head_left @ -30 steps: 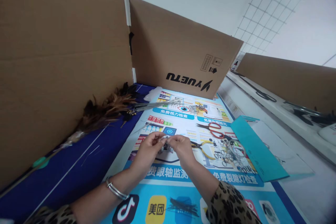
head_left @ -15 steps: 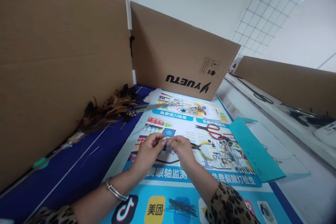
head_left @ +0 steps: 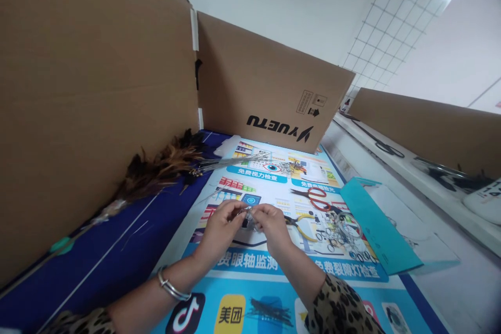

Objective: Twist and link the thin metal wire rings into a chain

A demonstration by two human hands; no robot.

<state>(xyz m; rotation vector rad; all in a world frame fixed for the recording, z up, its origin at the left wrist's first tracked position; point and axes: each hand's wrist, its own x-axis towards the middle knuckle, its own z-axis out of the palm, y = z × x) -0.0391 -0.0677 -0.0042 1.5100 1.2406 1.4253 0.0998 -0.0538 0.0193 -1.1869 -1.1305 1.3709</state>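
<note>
Just above the printed sheet (head_left: 289,266), my left hand (head_left: 219,229) and my right hand (head_left: 274,227) meet, fingertips pinched close together. Between them is a small silvery, partly see-through piece (head_left: 250,221); its exact kind is too small to make out, and the fingers cover part of it. Yellow-handled pliers (head_left: 304,226) lie right beside my right hand. Beyond them are red-handled scissors (head_left: 318,199), blades pointing left. A loose heap of wire loops and rings (head_left: 340,232) spreads to the right of the pliers.
Long silvery wires (head_left: 235,160) and a brown feather duster (head_left: 156,169) lie at the left. Cut dark wires (head_left: 270,312) are near the front. Cardboard panels (head_left: 250,73) wall the back and left. A turquoise folder (head_left: 379,227) lies at the right edge.
My hands stay together in nearly the same place, with slight finger movement around the small silvery piece. The camera view has shifted a little; the tools lie as before.
</note>
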